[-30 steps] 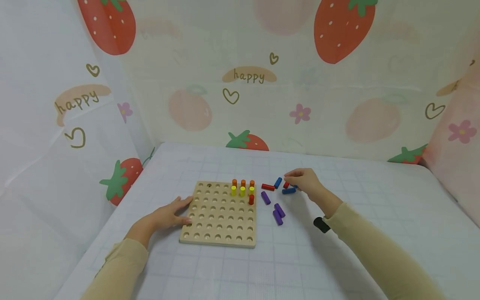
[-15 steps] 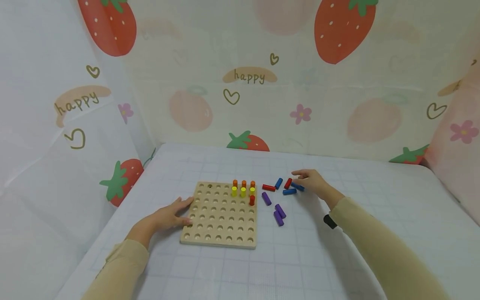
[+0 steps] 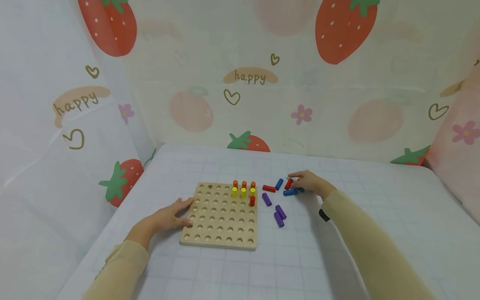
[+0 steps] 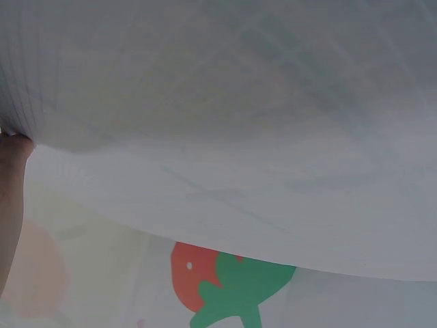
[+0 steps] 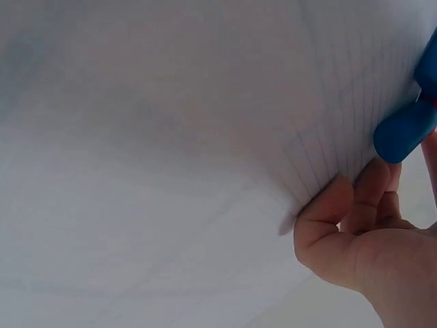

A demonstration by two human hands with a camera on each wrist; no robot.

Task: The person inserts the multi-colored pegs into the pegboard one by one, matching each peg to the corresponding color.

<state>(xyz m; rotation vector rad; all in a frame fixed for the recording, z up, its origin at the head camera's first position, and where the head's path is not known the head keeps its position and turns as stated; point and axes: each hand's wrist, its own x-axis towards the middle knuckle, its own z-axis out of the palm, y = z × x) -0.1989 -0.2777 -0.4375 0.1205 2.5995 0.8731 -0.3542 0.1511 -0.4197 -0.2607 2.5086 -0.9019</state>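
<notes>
My left hand (image 3: pixel 168 216) rests at the left edge of a wooden pegboard (image 3: pixel 219 212), fingers and thumb spread along its side. Several pegs stand upright at the board's far right: orange pegs (image 3: pixel 244 184) behind, yellow pegs (image 3: pixel 243 193) before them, and one red peg (image 3: pixel 252 201). On the table right of the board, my right hand (image 3: pixel 309 182) reaches over a loose red peg (image 3: pixel 288 183), index finger above it and thumb beside it. A blue peg (image 3: pixel 290 193) lies below the thumb; another is partly hidden under the hand. The right wrist view shows blue pegs (image 5: pixel 403 131) beside the curled fingertips.
Another red peg (image 3: pixel 269 188) and a blue peg (image 3: pixel 279 183) lie between the board and my right hand. Purple pegs (image 3: pixel 266 199) are scattered nearer to me. A strawberry-print curtain (image 3: pixel 247 104) backs the table (image 3: pixel 375 216).
My right hand first drew back to the right, uncovering the red and blue pegs, then came slightly left over them again. The left hand and the board have stayed in place.
</notes>
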